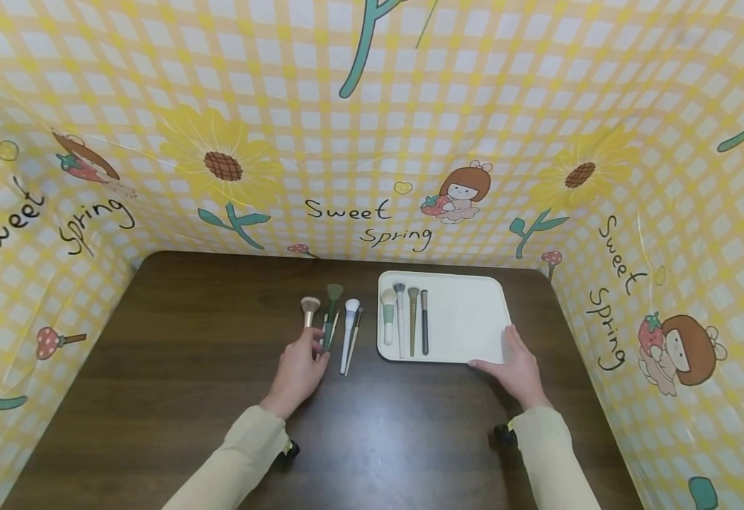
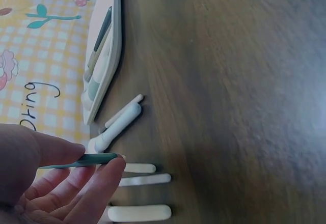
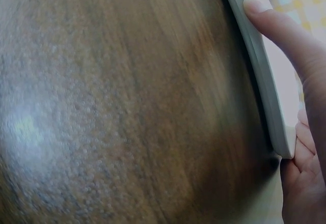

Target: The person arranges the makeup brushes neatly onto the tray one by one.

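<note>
A brown bench [image 1: 187,397] carries a white tray [image 1: 468,319], its near right corner gripped by the right hand's [image 1: 515,367] fingers. Left of the tray, the left hand [image 1: 298,367] pinches a green brush [image 2: 94,159] near loose brushes [image 1: 348,333]; the tray holds four brushes [image 1: 413,322].

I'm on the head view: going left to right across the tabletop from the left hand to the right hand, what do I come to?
Left hand → loose white brush → in the tray: green-and-white brush → slim white brush → brown brush → dark brush → right hand.
</note>
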`<state>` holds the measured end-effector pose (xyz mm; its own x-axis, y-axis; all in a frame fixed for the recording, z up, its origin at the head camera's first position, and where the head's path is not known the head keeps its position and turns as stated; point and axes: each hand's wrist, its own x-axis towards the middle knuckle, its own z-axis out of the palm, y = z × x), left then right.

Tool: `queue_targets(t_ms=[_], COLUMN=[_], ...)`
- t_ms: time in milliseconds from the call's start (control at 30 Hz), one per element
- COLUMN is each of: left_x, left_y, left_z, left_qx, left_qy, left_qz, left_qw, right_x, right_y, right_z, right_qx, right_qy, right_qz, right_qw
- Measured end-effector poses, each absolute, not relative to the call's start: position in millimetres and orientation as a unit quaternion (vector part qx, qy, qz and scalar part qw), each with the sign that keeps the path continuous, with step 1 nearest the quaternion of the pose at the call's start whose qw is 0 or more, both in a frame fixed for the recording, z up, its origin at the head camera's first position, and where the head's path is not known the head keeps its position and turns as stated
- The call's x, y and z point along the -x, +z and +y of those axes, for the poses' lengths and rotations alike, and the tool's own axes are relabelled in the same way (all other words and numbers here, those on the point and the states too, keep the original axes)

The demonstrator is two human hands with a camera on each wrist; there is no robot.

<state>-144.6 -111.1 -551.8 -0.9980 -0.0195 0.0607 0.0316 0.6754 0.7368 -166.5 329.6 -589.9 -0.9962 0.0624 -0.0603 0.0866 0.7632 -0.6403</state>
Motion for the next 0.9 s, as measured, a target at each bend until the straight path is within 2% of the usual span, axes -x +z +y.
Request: queue_targets(t_ms=[900], left_x=[159.3], left_y=[-545.8], left_z=[-73.4], left_qx=[0.05], left_qy=[-0.418], left_qz=[-0.906], left_qw=[0.052], right_x=[166.8], right_y=[-590.3], right_z=[329.6], right_qx=[-0.045], right_qy=[-0.352], right_qz=[0.935], right_qw=[0.016])
